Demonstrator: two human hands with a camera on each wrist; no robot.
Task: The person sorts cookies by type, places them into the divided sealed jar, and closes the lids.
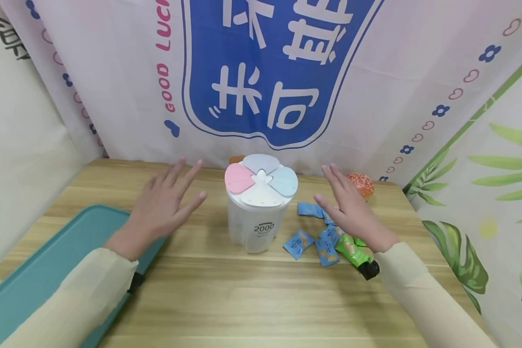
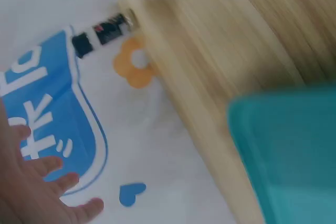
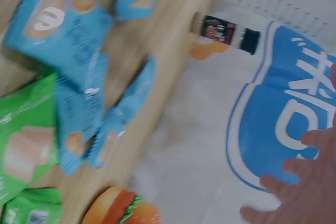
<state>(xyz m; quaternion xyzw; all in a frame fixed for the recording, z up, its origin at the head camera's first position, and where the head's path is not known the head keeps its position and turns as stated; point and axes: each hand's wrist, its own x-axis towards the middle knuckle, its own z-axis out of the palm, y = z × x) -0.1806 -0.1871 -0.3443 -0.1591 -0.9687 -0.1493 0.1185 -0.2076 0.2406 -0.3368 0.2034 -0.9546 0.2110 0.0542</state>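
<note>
In the head view a translucent canister [image 1: 261, 217] stands upright on the table, its lid made of pink, lilac, blue and white petals. My left hand [image 1: 161, 203] hovers to the left of it, fingers spread and nothing held. To its right, my right hand [image 1: 352, 208] is likewise open, palm facing the canister. Below and beside that hand lie several blue snack packets [image 1: 298, 244] and a green packet [image 1: 352, 249]. The left wrist view shows the left hand's fingers [image 2: 65, 182] spread; the right wrist view shows the right hand's fingers [image 3: 294, 171] loosely extended.
A teal tray [image 1: 91, 232] lies at the left under my forearm. A toy burger [image 1: 360, 185] sits at the back right. A small dark-capped bottle [image 3: 223, 31] stands at the back edge, before the printed cloth [image 1: 126, 96]. A black object [image 1: 369, 269] lies by the green packet.
</note>
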